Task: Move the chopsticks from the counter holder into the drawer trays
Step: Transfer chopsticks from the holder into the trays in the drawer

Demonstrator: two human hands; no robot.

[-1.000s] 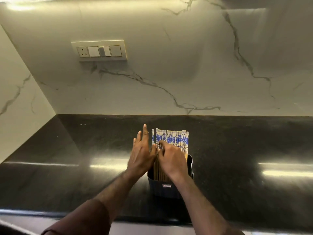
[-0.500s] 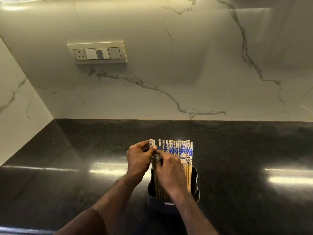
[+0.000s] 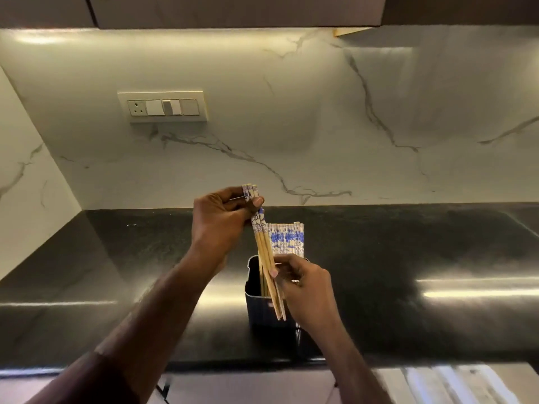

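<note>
A dark holder (image 3: 264, 309) stands on the black counter (image 3: 379, 258) with several blue-and-white topped wooden chopsticks (image 3: 287, 239) upright in it. My left hand (image 3: 221, 220) grips the patterned tops of a few chopsticks (image 3: 267, 258) lifted out of the holder, tilted with their tips down to the right. My right hand (image 3: 303, 282) pinches the lower shafts of the same lifted chopsticks, just in front of the holder.
A marble backsplash with a switch plate (image 3: 166, 107) rises behind the counter, and a side wall closes the left. Upper cabinets hang overhead. At the bottom right, below the counter edge, an open drawer with pale trays (image 3: 455, 384) shows, blurred.
Both hands were at the chopstick tops in the holder. My left hand has pulled a few chopsticks up and out, and my right hand has dropped to their lower shafts.
</note>
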